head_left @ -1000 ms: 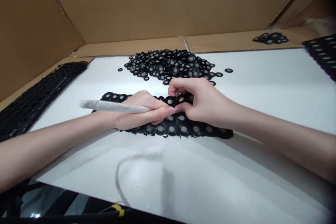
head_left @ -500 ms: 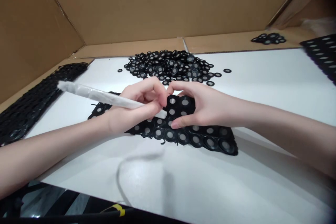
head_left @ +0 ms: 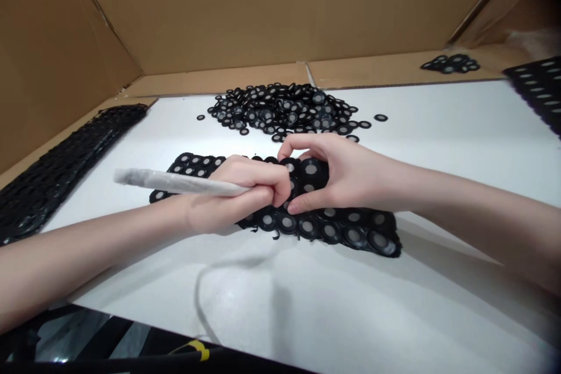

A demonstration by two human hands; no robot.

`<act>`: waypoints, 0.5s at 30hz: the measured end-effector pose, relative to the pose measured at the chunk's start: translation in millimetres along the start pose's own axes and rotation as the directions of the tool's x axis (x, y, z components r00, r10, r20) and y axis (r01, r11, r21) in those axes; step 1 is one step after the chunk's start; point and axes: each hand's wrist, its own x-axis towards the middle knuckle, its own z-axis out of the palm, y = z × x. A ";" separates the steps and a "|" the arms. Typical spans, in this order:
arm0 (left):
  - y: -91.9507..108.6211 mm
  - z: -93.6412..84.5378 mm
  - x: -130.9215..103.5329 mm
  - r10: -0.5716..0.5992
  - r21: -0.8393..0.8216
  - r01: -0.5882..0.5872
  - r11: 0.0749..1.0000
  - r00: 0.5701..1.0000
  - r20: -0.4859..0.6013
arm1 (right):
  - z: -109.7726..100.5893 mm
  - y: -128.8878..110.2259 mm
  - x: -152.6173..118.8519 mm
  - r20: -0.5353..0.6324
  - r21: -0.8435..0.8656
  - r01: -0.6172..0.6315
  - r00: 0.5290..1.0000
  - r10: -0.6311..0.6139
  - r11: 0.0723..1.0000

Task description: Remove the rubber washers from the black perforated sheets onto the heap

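Note:
A black rubbery sheet of joined rings with pale grey round centres lies slantwise on the white tabletop. My left hand is closed around a white pen-like stick that looks wrapped in tape or film. Its rear end points left; the front tip is hidden under my curled fingers, over the middle of the sheet. My right hand grips the sheet between its thumb on the near side and bent fingers at the far edge. Part of the sheet shows inside that curve.
Behind the hands is a heap of loose black rings, with a stray ring to its right. A smaller pile sits on the cardboard ledge. Stacked black sheets lie left, another sheet right. Cardboard walls enclose the back.
My left hand has turned over and moved slightly right and down, its fingers now curled lower onto the sheet. The stick's rear end has dropped and shifted right. My right hand has barely moved.

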 end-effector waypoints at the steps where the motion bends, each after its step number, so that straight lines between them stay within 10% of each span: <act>1: -0.2 0.1 0.8 0.025 -0.008 -0.025 1.000 0.999 0.025 | -0.1 -0.4 0.0 -0.004 -0.005 0.006 1.000 -0.006 1.000; 15: -3.2 -0.6 4.1 0.128 -0.088 -0.111 0.990 0.967 0.220 | -0.4 -3.6 -0.2 0.006 -0.067 0.039 0.999 -0.039 0.997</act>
